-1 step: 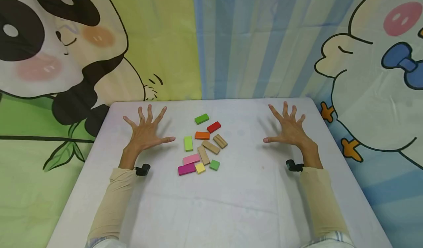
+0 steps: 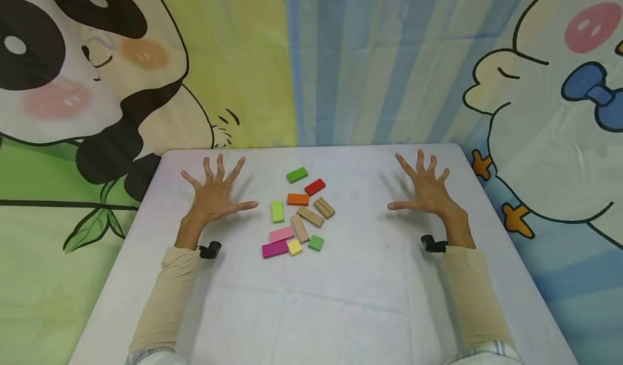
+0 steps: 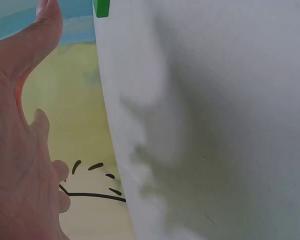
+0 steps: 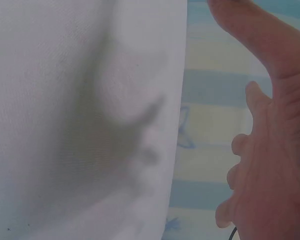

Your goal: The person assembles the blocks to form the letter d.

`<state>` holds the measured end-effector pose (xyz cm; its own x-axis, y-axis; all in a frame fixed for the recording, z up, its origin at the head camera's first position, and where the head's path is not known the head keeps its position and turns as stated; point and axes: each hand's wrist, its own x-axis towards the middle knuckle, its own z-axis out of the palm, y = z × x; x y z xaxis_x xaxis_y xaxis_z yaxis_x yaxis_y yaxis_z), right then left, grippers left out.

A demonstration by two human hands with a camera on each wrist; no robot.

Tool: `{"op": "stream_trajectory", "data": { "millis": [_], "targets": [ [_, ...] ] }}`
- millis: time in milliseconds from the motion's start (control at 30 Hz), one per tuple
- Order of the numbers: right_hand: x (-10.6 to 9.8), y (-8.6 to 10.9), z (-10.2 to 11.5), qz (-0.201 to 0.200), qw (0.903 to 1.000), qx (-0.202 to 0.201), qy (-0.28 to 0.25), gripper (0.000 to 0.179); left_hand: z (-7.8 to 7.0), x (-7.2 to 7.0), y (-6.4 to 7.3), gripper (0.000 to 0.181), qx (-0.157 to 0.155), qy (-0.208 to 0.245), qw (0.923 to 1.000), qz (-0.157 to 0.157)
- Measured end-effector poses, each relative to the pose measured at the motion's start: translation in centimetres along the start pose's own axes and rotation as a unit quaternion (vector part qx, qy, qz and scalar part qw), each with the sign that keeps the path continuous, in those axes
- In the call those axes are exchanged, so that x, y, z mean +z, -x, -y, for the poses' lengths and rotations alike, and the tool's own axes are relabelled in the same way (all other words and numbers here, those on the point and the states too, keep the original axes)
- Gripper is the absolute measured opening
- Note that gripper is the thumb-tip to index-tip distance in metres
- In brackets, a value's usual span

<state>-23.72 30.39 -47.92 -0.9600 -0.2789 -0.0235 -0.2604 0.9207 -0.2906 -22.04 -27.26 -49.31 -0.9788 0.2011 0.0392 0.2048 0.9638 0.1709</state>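
Note:
My left hand hovers over the table's left side with its fingers spread wide, holding nothing. Across from it my right hand is spread the same way, also bare. Between them, nearer the left thumb, lies a loose group of small blocks: a green block, a red block, an orange block, a lime block, a pink block, a magenta block, a yellow block, a smaller green block and several plain wooden blocks. A green block peeks into the left wrist view.
A white-covered table fills the lower middle. Behind and beside it hangs a printed cloth backdrop with cartoon animals. Small black devices, one a wrist camera, sit on both wrists. Hand shadows fall on the tabletop.

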Motion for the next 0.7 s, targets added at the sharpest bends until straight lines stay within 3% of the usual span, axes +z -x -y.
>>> {"op": "stream_trajectory", "data": {
  "millis": [200, 367, 533, 700],
  "targets": [
    [0.1, 0.2, -0.2, -0.013, 0.9998, -0.007, -0.014, 0.140, -0.9, 0.1, 0.3, 0.127, -0.001, 0.007, 1.0000, -0.004],
    [0.3, 0.2, -0.2, -0.040, 0.9969, -0.010, -0.067, 0.115, -3.9, 0.3, 2.0, 0.104, 0.003, 0.060, 0.9967, -0.055],
    [0.5, 0.4, 0.0, -0.119, 0.9874, -0.032, -0.099, 0.073, -8.0, 1.0, 4.3, 0.065, 0.043, 0.094, 0.9879, -0.116],
    [0.9, 0.5, 0.6, -0.211, 0.9741, -0.037, -0.071, 0.048, -11.5, 2.6, 5.7, 0.066, 0.068, 0.095, 0.9892, -0.088]
  ]
}}
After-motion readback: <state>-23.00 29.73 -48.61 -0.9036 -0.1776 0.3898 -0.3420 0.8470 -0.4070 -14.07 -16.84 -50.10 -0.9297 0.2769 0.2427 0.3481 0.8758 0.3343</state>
